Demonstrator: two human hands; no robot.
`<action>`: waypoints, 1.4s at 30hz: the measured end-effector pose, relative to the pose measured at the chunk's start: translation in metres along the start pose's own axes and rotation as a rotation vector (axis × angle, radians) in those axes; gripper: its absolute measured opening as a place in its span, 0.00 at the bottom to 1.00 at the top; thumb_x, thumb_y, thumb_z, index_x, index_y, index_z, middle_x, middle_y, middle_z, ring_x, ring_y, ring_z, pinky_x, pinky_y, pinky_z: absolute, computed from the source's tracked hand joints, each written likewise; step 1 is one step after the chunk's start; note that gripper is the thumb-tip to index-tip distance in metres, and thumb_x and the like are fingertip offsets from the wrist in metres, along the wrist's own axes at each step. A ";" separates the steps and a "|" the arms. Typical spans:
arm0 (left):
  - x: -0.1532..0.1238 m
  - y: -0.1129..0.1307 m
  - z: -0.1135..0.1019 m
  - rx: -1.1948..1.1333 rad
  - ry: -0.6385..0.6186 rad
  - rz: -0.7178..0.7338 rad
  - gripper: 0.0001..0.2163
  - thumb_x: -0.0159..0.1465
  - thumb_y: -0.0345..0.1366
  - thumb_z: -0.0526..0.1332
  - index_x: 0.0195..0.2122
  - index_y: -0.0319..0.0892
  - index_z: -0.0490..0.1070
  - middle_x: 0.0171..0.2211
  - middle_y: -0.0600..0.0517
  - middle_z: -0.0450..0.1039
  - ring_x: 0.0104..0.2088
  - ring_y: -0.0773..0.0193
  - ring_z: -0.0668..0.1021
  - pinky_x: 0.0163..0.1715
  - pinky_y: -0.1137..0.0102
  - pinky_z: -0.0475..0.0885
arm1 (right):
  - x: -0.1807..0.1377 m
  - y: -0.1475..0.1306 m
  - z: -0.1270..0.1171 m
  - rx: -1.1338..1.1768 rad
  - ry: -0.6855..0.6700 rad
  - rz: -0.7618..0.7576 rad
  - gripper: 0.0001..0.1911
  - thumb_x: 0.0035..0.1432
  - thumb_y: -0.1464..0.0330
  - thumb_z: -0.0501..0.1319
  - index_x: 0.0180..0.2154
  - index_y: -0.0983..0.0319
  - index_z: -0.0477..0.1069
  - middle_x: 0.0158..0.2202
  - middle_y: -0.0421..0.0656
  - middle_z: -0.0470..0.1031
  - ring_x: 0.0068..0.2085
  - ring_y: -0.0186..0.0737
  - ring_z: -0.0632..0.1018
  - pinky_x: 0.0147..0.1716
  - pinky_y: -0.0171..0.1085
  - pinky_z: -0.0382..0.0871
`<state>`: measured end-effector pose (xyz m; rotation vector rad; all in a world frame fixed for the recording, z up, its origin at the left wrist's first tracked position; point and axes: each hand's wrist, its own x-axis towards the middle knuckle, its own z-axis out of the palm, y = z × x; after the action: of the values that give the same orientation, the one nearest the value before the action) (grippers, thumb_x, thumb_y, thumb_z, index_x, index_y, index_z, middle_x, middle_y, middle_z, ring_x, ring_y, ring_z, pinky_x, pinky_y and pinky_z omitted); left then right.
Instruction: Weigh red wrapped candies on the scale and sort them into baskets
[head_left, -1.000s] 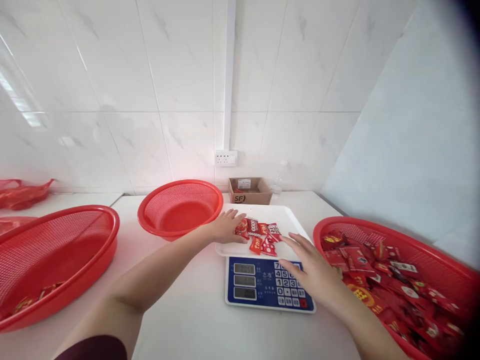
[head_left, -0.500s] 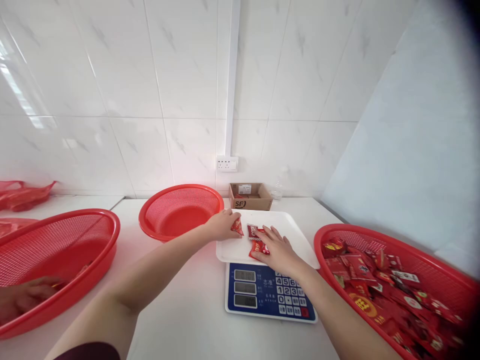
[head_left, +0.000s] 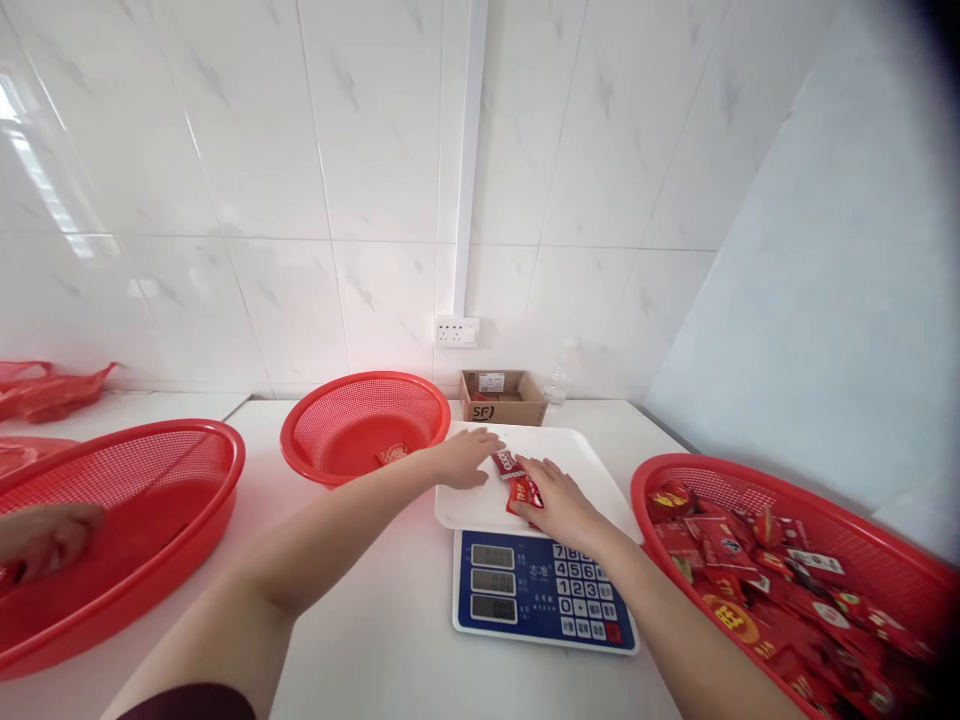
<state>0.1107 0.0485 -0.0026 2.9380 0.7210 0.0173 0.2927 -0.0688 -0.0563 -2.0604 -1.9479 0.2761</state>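
My left hand (head_left: 469, 458) is over the left part of the white scale pan (head_left: 585, 450), fingers stretched toward the small red snack packets. It holds nothing. A dark red packet (head_left: 508, 463) with white lettering lies just beyond its fingertips. My right hand (head_left: 562, 500) rests on the pan with fingers spread, touching a brighter red packet (head_left: 519, 494) that it partly covers. Below the pan is the scale's blue keypad panel (head_left: 536, 590); its display digits are faint. One red packet (head_left: 393, 453) lies in the middle red basket (head_left: 322, 400), partly behind my left forearm.
At right, a red basket (head_left: 641, 480) holds many red packets. Another red basket (head_left: 225, 440) stands at left, with another person's hand (head_left: 49, 540) in it. Behind the scale are a cardboard box (head_left: 510, 410) and a clear bottle (head_left: 556, 383). Red bags (head_left: 52, 390) lie far left.
My left hand has let go of its red packet, now in the middle basket, and has moved right toward the remaining packets. The other person's hand has shifted upward in the left basket.
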 end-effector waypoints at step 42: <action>-0.090 -0.018 0.028 -0.208 0.299 -0.448 0.16 0.66 0.39 0.49 0.54 0.48 0.62 0.50 0.47 0.70 0.46 0.55 0.74 0.37 0.67 0.69 | 0.064 -0.034 -0.017 0.421 0.280 0.244 0.07 0.54 0.62 0.56 0.33 0.58 0.65 0.29 0.40 0.71 0.31 0.38 0.72 0.29 0.35 0.64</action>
<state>0.0243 0.0196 -0.0307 2.5401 1.3146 0.4675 0.2702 -0.0051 -0.0251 -1.9287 -1.3434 0.3885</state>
